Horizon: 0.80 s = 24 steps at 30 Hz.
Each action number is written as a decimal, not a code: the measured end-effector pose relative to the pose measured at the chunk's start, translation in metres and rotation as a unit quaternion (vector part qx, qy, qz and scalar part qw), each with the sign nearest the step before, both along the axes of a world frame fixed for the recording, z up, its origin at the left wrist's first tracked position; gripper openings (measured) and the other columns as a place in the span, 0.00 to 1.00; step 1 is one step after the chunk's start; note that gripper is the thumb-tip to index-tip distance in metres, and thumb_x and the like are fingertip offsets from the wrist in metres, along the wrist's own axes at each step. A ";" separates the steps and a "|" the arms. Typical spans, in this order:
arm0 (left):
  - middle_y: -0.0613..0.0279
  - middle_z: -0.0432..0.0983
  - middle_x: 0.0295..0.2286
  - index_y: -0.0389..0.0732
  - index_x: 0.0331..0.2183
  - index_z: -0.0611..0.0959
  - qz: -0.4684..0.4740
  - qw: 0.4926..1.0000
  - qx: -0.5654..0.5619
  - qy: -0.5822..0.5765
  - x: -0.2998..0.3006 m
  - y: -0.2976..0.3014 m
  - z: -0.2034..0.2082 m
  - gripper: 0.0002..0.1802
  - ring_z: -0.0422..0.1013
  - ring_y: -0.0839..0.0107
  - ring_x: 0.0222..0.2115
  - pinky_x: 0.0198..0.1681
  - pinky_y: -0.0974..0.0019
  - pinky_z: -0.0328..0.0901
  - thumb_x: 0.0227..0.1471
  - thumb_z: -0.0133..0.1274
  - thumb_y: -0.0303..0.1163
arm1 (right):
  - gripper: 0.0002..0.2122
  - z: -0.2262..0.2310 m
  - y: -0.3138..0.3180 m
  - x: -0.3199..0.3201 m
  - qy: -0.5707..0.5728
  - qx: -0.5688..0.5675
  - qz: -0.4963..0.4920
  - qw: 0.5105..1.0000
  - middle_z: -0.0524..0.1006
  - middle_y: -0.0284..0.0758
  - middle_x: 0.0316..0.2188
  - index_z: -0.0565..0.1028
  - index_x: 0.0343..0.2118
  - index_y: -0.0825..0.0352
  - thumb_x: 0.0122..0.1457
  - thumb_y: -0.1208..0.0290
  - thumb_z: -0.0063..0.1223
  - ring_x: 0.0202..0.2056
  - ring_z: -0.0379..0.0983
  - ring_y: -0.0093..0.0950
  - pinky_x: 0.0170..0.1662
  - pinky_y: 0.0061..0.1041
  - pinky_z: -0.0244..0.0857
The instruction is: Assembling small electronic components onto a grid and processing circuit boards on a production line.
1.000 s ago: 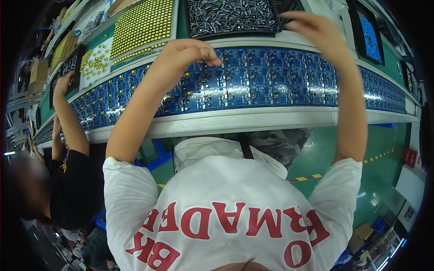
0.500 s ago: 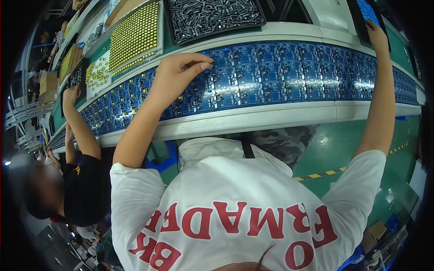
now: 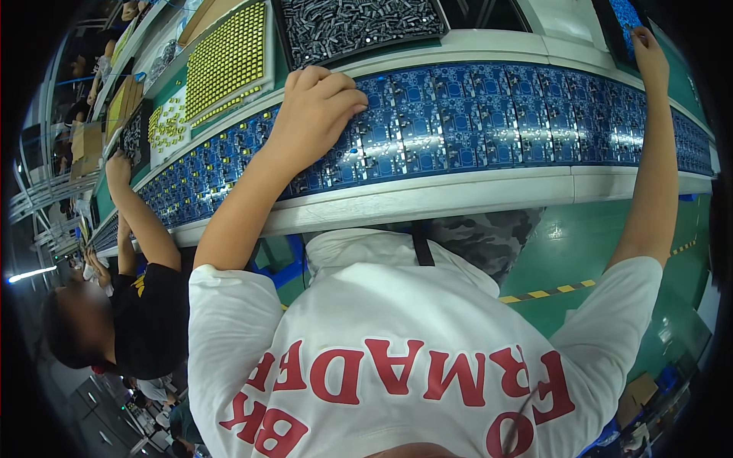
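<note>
Your hands are working along the blue boards (image 3: 473, 122).
Your left hand (image 3: 317, 107) is resting on the boards, fingers together and curled; your right hand (image 3: 647, 52) is reaching a far tray (image 3: 622, 19), its fingers' state unclear.

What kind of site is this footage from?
Most likely an electronics assembly line. A long row of blue printed circuit boards runs along a white conveyor, trays of small yellow components and dark grey parts sit behind it, and a co-worker in black works alongside.
</note>
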<state>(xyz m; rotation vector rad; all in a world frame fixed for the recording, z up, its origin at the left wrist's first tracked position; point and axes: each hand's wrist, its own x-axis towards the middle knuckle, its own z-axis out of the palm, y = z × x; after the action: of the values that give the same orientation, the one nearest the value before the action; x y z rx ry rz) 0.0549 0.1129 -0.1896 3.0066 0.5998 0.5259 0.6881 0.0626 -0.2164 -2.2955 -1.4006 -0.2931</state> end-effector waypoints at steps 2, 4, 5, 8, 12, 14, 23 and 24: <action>0.71 0.73 0.32 0.46 0.30 0.83 0.004 1.000 0.000 -0.002 -0.001 -0.001 -0.001 0.07 0.66 0.66 0.39 0.45 0.60 0.57 0.44 0.59 0.29 | 0.18 0.005 -0.003 -0.011 0.005 0.021 -0.030 0.999 0.79 0.31 0.37 0.76 0.46 0.56 0.58 0.51 0.48 0.40 0.75 0.28 0.44 0.26 0.65; 0.71 0.73 0.32 0.47 0.30 0.83 0.009 1.000 0.002 -0.008 0.000 -0.002 -0.001 0.06 0.66 0.66 0.39 0.46 0.60 0.57 0.44 0.59 0.30 | 0.20 0.014 -0.009 -0.026 0.008 0.042 -0.062 0.997 0.79 0.30 0.37 0.76 0.46 0.56 0.58 0.48 0.47 0.38 0.75 0.27 0.44 0.26 0.65; 0.71 0.73 0.32 0.47 0.30 0.83 0.010 1.000 0.001 -0.009 0.000 -0.002 0.000 0.06 0.66 0.66 0.39 0.46 0.60 0.57 0.44 0.59 0.30 | 0.20 0.020 -0.009 -0.040 0.007 0.042 -0.061 0.997 0.79 0.30 0.37 0.76 0.46 0.56 0.58 0.48 0.47 0.38 0.75 0.27 0.44 0.26 0.65; 0.71 0.73 0.31 0.46 0.29 0.83 0.004 1.000 0.018 -0.006 0.000 -0.003 0.001 0.04 0.66 0.67 0.39 0.45 0.60 0.57 0.45 0.59 0.31 | 0.17 0.039 -0.009 -0.094 0.043 0.144 0.026 0.988 0.79 0.28 0.36 0.76 0.45 0.56 0.58 0.53 0.48 0.38 0.74 0.24 0.44 0.24 0.64; 0.71 0.73 0.30 0.46 0.29 0.83 -0.007 1.000 0.015 -0.019 -0.003 0.002 -0.003 0.04 0.66 0.68 0.39 0.45 0.60 0.57 0.45 0.59 0.32 | 0.11 0.068 -0.011 -0.210 0.128 0.164 0.157 0.965 0.79 0.38 0.33 0.78 0.35 0.67 0.55 0.65 0.51 0.35 0.75 0.32 0.41 0.30 0.67; 0.70 0.73 0.30 0.46 0.29 0.83 -0.016 1.000 0.011 -0.016 0.000 0.002 -0.002 0.05 0.66 0.68 0.39 0.45 0.60 0.56 0.46 0.59 0.33 | 0.09 0.067 -0.018 -0.247 0.214 0.158 0.221 0.938 0.79 0.38 0.33 0.78 0.33 0.68 0.55 0.69 0.53 0.34 0.75 0.31 0.41 0.29 0.66; 0.63 0.77 0.29 0.43 0.36 0.85 0.121 0.986 -0.059 -0.097 0.005 0.059 0.038 0.09 0.72 0.65 0.30 0.37 0.63 0.64 0.52 0.55 0.32 | 0.07 0.052 -0.035 -0.404 0.344 -0.086 0.382 0.853 0.79 0.30 0.30 0.79 0.35 0.66 0.54 0.72 0.58 0.33 0.74 0.22 0.39 0.22 0.67; 0.63 0.77 0.29 0.43 0.36 0.85 0.122 0.985 -0.060 -0.102 0.009 0.062 0.045 0.09 0.72 0.65 0.30 0.37 0.63 0.64 0.52 0.55 0.32 | 0.06 0.048 -0.034 -0.413 0.356 -0.116 0.400 0.837 0.79 0.32 0.29 0.79 0.34 0.67 0.53 0.73 0.57 0.31 0.75 0.25 0.38 0.24 0.68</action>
<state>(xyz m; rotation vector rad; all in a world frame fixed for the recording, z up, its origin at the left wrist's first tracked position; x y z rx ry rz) 0.0637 0.1744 -0.1442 2.7375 0.9514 0.7670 0.2753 0.0282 -0.1687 -1.4648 -1.8238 0.9300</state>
